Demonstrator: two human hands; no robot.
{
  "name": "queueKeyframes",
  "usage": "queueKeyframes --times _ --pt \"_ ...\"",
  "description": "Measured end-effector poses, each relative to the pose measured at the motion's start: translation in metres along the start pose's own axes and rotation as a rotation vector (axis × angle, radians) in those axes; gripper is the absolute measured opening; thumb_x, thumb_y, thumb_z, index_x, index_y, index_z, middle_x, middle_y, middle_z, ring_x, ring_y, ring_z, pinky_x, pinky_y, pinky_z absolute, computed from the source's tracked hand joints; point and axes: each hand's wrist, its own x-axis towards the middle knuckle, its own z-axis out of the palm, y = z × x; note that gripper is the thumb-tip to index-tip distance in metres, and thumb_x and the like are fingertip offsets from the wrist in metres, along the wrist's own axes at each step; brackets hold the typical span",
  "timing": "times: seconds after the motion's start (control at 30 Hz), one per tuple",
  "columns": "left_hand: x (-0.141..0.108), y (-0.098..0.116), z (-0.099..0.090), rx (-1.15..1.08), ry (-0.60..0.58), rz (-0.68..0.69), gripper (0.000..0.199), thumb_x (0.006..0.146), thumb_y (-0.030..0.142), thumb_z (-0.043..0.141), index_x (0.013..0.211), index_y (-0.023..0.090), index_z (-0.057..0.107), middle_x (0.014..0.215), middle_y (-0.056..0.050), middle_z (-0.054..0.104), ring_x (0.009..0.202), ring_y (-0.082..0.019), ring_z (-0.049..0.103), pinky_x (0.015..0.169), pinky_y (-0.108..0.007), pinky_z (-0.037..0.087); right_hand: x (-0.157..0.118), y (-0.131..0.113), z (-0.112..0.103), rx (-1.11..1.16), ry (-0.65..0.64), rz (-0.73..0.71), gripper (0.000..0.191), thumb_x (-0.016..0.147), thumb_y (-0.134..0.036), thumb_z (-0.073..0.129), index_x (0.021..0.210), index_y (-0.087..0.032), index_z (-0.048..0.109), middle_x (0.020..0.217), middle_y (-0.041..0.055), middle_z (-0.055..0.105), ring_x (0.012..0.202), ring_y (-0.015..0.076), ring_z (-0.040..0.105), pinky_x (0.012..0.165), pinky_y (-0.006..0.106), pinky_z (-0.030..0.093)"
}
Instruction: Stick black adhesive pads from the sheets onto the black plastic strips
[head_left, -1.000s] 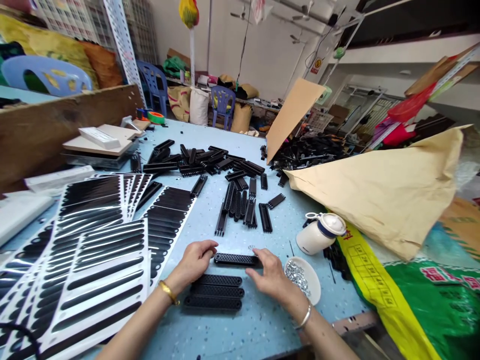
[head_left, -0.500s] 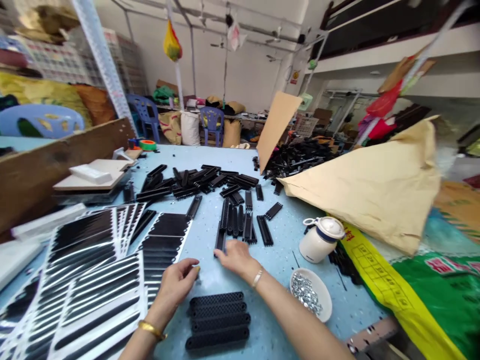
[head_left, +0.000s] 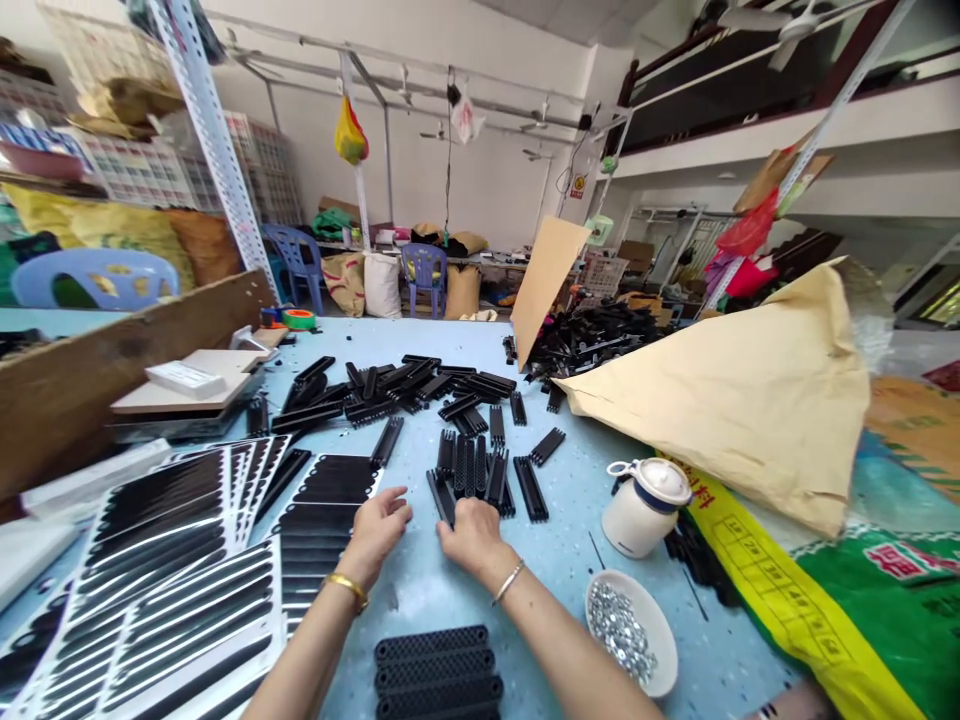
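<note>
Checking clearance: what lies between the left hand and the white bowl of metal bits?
In the head view, the right forearm, bracelet at its wrist, crosses between the left hand and the bowl, with blue tabletop on either side.

Textured matt black plastic strips [head_left: 439, 672]; glossy black-and-white sheets [head_left: 172, 510]; shiny metal pieces [head_left: 621, 632]; rough wooden board [head_left: 127, 370].

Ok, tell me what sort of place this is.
Probably a small assembly workshop: loose black parts lie across the blue table, beside a bowl of small metal pieces and sheets of black strips.
</note>
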Motion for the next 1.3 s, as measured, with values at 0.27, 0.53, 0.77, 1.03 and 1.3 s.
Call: queueKeyframes --times 0.27,0.53,0.77,1.03,1.3 --pt "-0.018 -0.007 -0.001 -0.155 -0.077 -0.020 0.020 0.088 0.025 0.065 0.105 0.014 0.064 0.095 -0.004 0.069 0.082 -0.017 0.066 0.075 -0.035 0.054 -0.053 0.037 -0.008 0.085 0.018 -0.196 0.029 0.071 -0.003 0.060 0.100 -0.010 0.063 0.097 0.0143 0.064 0.094 0.0288 0.059 0.084 0.039 0.050" --pt "-0.062 -0.006 -0.007 -0.326 -0.147 -0.045 0.035 0.057 0.017 0.058 0.090 0.011 0.066 0.069 -0.004 0.070 0.062 -0.014 0.063 0.060 -0.024 0.045 -0.075 0.042 0.001 0.229 0.038 -0.255 0.044 0.070 0.000 0.055 0.112 -0.012 0.060 0.098 0.0139 0.062 0.096 0.0297 0.056 0.085 0.043 0.050" --pt "-0.073 -0.007 -0.010 -0.283 -0.163 0.005 0.038 0.056 0.025 0.065 0.092 0.012 0.067 0.074 -0.004 0.069 0.064 -0.015 0.062 0.060 -0.025 0.045 -0.068 0.045 -0.007 0.334 -0.017 -0.165 0.034 0.064 -0.004 0.066 0.095 -0.016 0.066 0.093 0.0104 0.065 0.092 0.0285 0.060 0.085 0.041 0.049" --pt "-0.080 0.005 -0.018 0.056 -0.266 0.132 0.038 0.066 0.045 0.064 0.087 0.014 0.068 0.072 -0.004 0.069 0.063 -0.020 0.063 0.060 -0.030 0.047 -0.058 0.042 -0.022 0.530 -0.129 -0.002 0.026 0.089 -0.035 0.054 0.083 -0.014 0.068 0.058 0.0000 0.062 0.045 0.0142 0.055 0.043 0.023 0.039" --pt "-0.101 -0.007 -0.033 0.450 -0.206 0.260 0.020 0.060 0.042 0.073 0.058 0.024 0.066 0.056 -0.004 0.062 0.067 -0.027 0.061 0.074 -0.036 0.045 -0.073 0.049 -0.035 0.606 -0.126 0.008 0.035 0.070 -0.037 0.072 0.044 -0.020 0.057 0.043 -0.0038 0.046 0.051 0.0131 0.046 0.055 0.026 0.034"
